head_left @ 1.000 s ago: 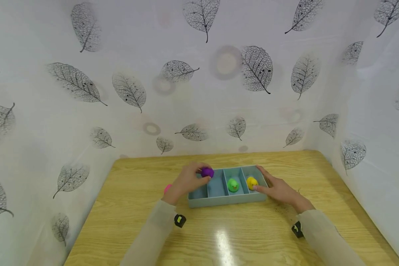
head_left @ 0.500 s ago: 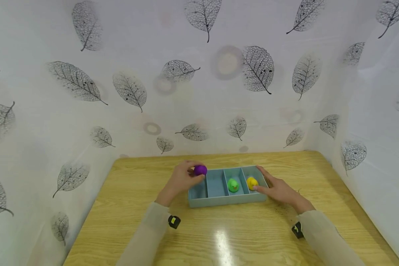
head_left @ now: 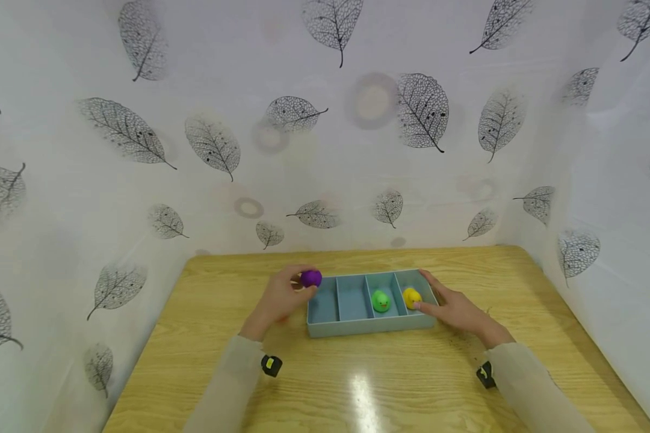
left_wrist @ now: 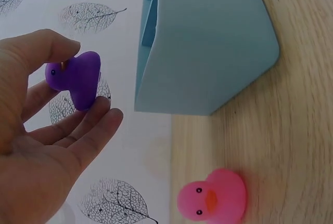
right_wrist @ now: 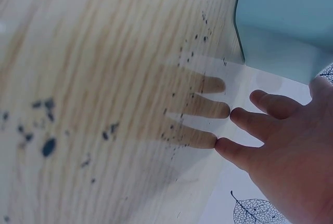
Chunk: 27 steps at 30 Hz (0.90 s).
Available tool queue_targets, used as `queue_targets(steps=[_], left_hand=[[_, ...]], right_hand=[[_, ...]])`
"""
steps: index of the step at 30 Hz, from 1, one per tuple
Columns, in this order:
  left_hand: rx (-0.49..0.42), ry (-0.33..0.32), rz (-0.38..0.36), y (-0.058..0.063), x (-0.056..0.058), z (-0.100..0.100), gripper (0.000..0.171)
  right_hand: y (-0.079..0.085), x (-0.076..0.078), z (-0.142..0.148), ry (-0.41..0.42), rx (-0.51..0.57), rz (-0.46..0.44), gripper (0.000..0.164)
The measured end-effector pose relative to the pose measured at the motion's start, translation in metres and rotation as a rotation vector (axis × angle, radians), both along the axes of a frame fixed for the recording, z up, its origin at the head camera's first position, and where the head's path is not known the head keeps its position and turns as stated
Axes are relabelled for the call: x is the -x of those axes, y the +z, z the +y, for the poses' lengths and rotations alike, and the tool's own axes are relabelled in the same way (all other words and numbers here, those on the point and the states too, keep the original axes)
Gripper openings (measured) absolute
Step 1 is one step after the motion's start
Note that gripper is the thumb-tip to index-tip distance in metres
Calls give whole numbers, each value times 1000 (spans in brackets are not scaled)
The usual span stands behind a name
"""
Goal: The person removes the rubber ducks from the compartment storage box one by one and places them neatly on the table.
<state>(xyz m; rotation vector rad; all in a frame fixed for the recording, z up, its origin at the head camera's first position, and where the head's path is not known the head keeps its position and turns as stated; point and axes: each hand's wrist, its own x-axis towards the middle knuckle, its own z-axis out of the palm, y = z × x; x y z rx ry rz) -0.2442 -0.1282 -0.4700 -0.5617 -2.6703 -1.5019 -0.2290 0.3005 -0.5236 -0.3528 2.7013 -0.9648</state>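
My left hand (head_left: 278, 297) pinches a purple rubber duck (left_wrist: 86, 78) between thumb and fingertips, in the air by the left end of a grey-blue divided box (head_left: 368, 327). A pink rubber duck (left_wrist: 229, 198) stands on the table beside that end; in the head view my left hand mostly hides it. Green (head_left: 381, 301) and yellow (head_left: 410, 296) rubber ducks sit in the two right-hand compartments. My right hand (head_left: 459, 310) grips the box's right end, its thumb over the rim by the yellow duck. Its other fingers (right_wrist: 255, 122) spread outside the wall.
Both left compartments show bare floors (head_left: 353, 300). The wooden table (head_left: 411, 385) carries dark specks (right_wrist: 49, 146) near the right hand. A white leaf-patterned sheet (head_left: 325, 156) rises behind the table and along both sides.
My left hand has moved left with the purple duck, from above the second compartment to beyond the box's left end. The right hand and box have stayed in place.
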Motion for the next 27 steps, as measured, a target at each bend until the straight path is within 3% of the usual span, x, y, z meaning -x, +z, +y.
queue_targets(steps=[6, 19, 27], left_hand=[[-26, 5, 21, -6, 2, -12, 40], [-1, 99, -38, -12, 2, -39, 41], [-2, 109, -44, -16, -1, -55, 43]], right_hand=[[0, 0, 0, -2, -3, 3, 91], [1, 0, -1, -3, -8, -4, 91], [3, 0, -1, -9, -11, -7, 91]])
